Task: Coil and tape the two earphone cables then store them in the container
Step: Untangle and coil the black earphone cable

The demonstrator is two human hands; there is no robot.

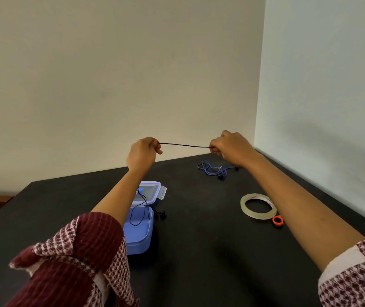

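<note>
Left hand (pixel 142 151) and right hand (pixel 230 146) pinch the black earphone cable (pixel 185 145) taut at mid-frame — thin, limp, light — best coiled from the pinched span.

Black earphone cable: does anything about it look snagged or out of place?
Somewhat. The left hand and right hand pinch a taut stretch of the black cable, but its slack trails over the open blue container, earbuds lying on the table beside it. It may catch on the rim.
</note>
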